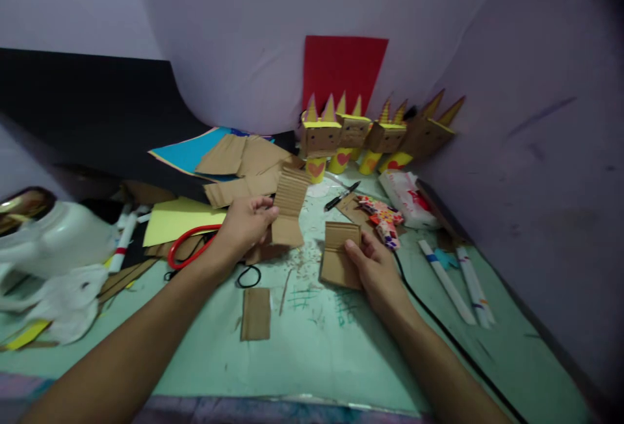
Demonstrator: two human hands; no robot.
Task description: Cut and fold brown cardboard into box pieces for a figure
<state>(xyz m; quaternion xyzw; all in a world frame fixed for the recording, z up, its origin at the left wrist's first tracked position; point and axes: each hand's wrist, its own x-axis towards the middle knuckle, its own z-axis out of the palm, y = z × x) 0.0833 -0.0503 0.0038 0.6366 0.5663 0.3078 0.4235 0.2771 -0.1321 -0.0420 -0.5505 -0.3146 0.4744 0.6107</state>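
Observation:
My left hand is closed on the left edge of a scored cardboard strip, held tilted above the table. Between the thumb and fingers of my right hand is a smaller folded cardboard piece, with crease lines near its top. A flat cardboard rectangle lies on the table below my left hand. Beside my left wrist are red-handled scissors, partly hidden by the arm, and a black loop.
Cardboard figures with yellow spikes stand at the back before a red sheet. Cardboard scraps lie left of them. A pen, a patterned glue gun with a black cord, white markers and a white jug surround the work.

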